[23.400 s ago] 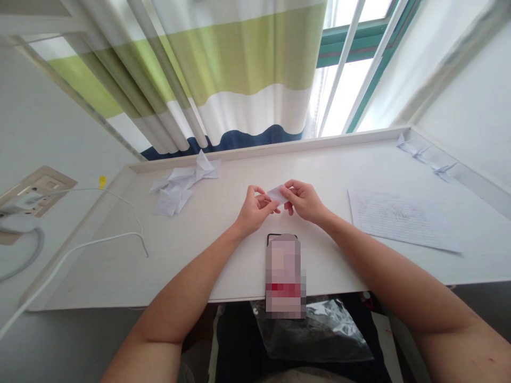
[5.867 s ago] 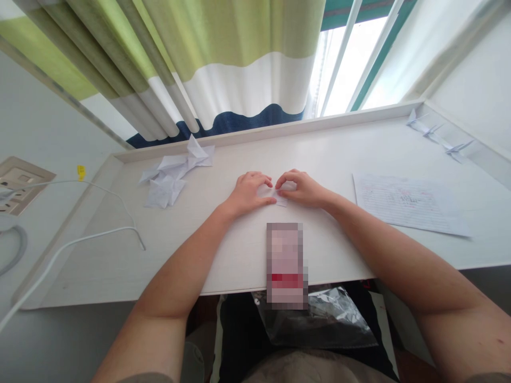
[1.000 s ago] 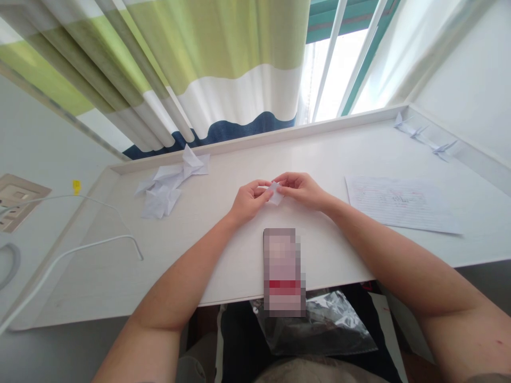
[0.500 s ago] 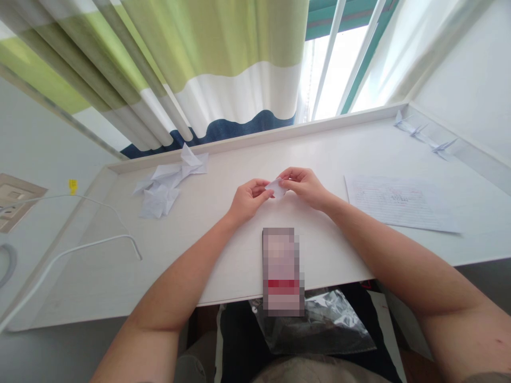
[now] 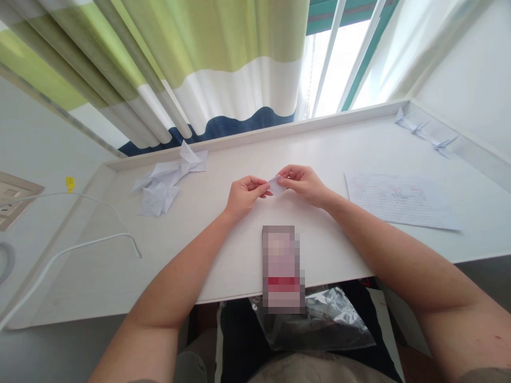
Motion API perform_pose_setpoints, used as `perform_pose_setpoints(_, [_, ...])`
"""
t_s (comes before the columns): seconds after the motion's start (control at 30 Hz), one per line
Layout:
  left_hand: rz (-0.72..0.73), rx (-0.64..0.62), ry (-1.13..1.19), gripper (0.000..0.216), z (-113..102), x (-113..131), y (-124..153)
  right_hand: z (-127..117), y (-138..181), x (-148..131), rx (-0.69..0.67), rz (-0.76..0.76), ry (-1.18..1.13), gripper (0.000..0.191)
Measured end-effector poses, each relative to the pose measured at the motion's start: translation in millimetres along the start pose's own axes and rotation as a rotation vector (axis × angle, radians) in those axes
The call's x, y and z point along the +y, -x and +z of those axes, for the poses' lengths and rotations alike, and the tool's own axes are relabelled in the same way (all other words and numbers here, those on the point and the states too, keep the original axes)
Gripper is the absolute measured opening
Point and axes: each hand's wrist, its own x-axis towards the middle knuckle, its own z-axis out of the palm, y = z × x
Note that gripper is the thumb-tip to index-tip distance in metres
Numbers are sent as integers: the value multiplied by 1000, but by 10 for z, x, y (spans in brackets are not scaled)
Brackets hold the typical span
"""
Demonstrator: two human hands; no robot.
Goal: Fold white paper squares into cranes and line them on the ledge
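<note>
Between my two hands is a small folded piece of white paper [image 5: 276, 186], held a little above the white desk [image 5: 223, 255]. My left hand [image 5: 248, 194] pinches its left corner between thumb and fingers. On the other side, my right hand [image 5: 301, 183] grips the upper right edge, thumb in front and fingers curled behind. The fingers hide part of the paper, so its exact folded shape is hard to make out. Nearer to me lies a phone-shaped, pixelated object [image 5: 280, 266], reaching over the desk's front edge.
Several crumpled or folded white papers [image 5: 159, 186] lie at the left. A written sheet [image 5: 401, 202] is on the right, with small folded paper pieces [image 5: 417, 127] in the far right corner. A white cable [image 5: 96, 239] crosses the left side. Clear plastic [image 5: 331, 319] rests on my lap.
The fingers of my left hand have shifted slightly at the paper's left corner, and the paper is turned a little. The whole view has moved very slightly.
</note>
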Motion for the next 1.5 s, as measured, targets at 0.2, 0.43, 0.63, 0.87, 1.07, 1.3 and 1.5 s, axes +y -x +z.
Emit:
perform_pose_setpoints(0.2, [-74, -32, 54, 52, 1, 2, -13, -3, -3, 5, -2, 28, -24, 24])
perform_pose_setpoints(0.43, [-63, -44, 59, 52, 3, 11, 2, -5, -18, 38, -1, 77, -49, 18])
perform_pose_setpoints(0.63, [-73, -55, 13, 41, -3, 62, 38, 3, -11, 30, 25, 101, -27, 11])
perform_pose_setpoints(0.87, [-75, -44, -11, 36, -18, 47, 19, 22, -7, 30, -13, 100, -59, 12])
perform_pose_setpoints(1.07, [-76, -70, -4, 30, -23, 65, 23, 23, -1, 27, -14, 112, -46, 6])
perform_pose_setpoints(1.3, [-102, -94, -10, 40, -37, 63, 23, 25, 34, -27, 2, 80, 108, 16])
perform_pose_setpoints(1.5, [-157, -140, 5, 51, -45, 89, 28, 34, 25, 20, 60, -40, 151, 21])
